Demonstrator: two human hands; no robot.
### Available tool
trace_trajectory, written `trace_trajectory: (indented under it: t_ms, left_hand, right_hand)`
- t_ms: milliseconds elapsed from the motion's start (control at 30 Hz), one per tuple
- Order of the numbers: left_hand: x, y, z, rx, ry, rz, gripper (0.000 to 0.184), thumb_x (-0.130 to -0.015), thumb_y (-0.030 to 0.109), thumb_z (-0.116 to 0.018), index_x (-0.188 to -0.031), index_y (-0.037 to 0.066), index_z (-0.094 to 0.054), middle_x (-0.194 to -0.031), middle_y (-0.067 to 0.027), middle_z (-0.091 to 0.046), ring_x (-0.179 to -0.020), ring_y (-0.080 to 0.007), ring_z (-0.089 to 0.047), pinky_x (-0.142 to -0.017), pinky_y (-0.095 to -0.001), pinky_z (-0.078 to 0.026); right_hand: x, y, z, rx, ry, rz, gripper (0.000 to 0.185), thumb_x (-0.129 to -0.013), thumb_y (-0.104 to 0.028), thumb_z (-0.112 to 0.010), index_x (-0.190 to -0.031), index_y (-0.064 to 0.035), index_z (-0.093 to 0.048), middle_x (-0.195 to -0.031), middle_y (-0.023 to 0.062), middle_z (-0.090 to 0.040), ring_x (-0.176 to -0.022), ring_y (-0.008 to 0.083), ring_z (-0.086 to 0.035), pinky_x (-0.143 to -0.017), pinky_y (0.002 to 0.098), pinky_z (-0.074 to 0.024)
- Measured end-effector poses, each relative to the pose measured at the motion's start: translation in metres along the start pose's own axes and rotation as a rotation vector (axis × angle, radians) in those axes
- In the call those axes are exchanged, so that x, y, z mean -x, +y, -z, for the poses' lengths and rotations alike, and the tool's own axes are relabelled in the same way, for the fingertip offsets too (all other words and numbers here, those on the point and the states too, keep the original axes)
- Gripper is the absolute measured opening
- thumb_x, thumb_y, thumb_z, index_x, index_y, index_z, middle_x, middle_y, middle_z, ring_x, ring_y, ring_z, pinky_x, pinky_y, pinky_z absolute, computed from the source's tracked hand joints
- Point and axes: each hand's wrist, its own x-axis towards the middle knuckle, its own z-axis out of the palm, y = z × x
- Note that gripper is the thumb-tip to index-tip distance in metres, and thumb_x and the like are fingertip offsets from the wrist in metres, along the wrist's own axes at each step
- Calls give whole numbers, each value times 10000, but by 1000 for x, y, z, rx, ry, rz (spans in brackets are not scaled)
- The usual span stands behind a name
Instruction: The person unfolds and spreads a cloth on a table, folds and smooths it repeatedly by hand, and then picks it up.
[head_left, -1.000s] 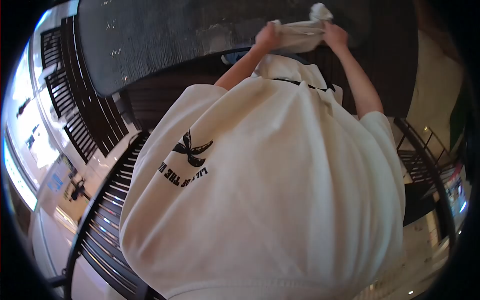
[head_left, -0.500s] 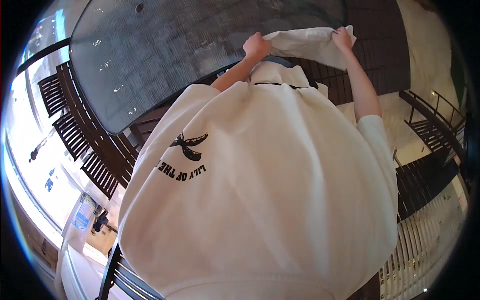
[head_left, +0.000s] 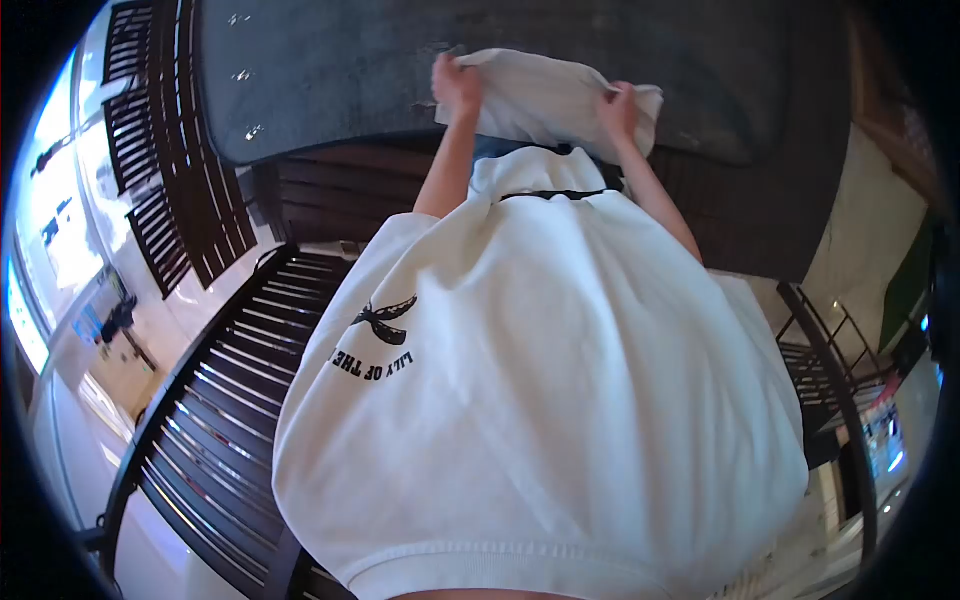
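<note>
A pale cloth is stretched between my two hands at the top of the view, over the near edge of the dark tabletop. My left hand is closed on the cloth's left end. Nearer the cloth's right end, my right hand pinches it, and a corner sticks out beyond the fingers. The cloth hangs in a loose, slightly folded sheet, and its lower edge comes close to my white shirt.
A slatted dark chair stands at the lower left, with a slatted bench beyond it. More dark furniture is at the right. My shirt fills the middle of the view.
The cloth was bunched between my hands, then pulled out wide; it now hangs more openly. Both hands have shifted left in view and my right hand has come lower. The camera view has turned.
</note>
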Motion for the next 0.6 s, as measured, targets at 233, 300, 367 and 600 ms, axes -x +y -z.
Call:
trace_trajectory:
  t_ms: [233, 300, 367, 600]
  left_hand:
    - [-121, -172, 116, -65, 353, 439, 309, -744, 198, -620, -973, 3, -550, -943, -227, -599, -899, -402, -583, -801, -473, -463]
    - [-130, -199, 146, -121, 158, 275, 442, -709, 271, -697, -1013, -11, -543, -968, -228, -598, -926, -386, -585, -809, -452, -468]
    - [-133, -238, 150, 34, 59, 317, 599, -654, 351, -757, -1064, -22, -529, -998, -225, -597, -945, -366, -589, -804, -437, -473]
    - [-84, -213, 81, -100, -41, 436, 677, -578, 342, -800, -1093, 1, -523, -1104, -195, -556, -1063, -353, -527, -928, -432, -409]
  right_hand:
    - [27, -176, -108, 391, -783, 559, 772, -736, -245, -618, -1397, -139, -233, -1190, 166, -562, -1083, 327, -552, -887, 415, -450]
    - [28, -185, -146, 501, -564, 687, 842, -738, -310, -621, -1432, -201, -158, -1215, 193, -544, -1157, 355, -499, -925, 476, -421]
    - [31, -186, -163, 478, -585, 584, 842, -751, -339, -605, -1440, -221, -136, -1250, 190, -523, -1198, 351, -463, -964, 482, -383]
    - [10, -166, -149, 714, -475, 522, 657, -859, -427, -425, -1448, -324, -153, -1375, 153, -421, -1286, 327, -378, -1095, 558, -74]
